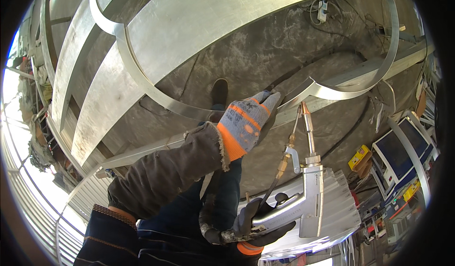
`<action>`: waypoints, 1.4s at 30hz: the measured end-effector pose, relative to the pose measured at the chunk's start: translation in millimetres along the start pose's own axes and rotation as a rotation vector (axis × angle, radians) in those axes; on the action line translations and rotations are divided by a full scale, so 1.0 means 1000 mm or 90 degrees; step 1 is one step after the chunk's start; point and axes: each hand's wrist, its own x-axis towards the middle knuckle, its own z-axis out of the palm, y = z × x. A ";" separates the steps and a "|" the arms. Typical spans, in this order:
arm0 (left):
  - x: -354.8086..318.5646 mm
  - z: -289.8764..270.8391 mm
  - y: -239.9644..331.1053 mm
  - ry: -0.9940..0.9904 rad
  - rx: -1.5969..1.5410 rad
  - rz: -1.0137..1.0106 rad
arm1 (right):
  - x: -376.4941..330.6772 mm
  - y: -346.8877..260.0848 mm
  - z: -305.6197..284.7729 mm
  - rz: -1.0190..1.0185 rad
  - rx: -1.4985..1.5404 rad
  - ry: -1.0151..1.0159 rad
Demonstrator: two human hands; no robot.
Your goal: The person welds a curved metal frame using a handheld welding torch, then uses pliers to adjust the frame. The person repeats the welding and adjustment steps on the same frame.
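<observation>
My left hand, in a grey and orange glove, is closed on a curved, bright metal strip just left of a pointed joint. My right hand, in a dark glove with an orange cuff, grips the handle of a silver handheld welding gun. A copper nozzle tips the gun, right under that joint; whether it touches the strip I cannot tell. Beside the nozzle runs a thin wire feed tube with a brass fitting. The gun's hose loops back past my leg.
Large curved metal sheets fill the far left. A long metal beam crosses behind the strip. On the dusty floor lie a white power strip and cables. To the right are a yellow box, a screen-like panel and stacked white corrugated pieces.
</observation>
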 end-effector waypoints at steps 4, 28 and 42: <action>-0.001 0.000 0.001 0.029 -0.088 -0.003 | -0.001 -0.003 -0.007 0.023 0.021 0.021; 0.010 -0.015 0.025 -0.053 -0.052 -0.116 | 0.044 0.037 0.058 -0.072 -0.390 -0.134; 0.008 -0.015 0.016 -0.095 0.217 0.018 | 0.039 0.039 0.062 -0.074 -0.560 0.002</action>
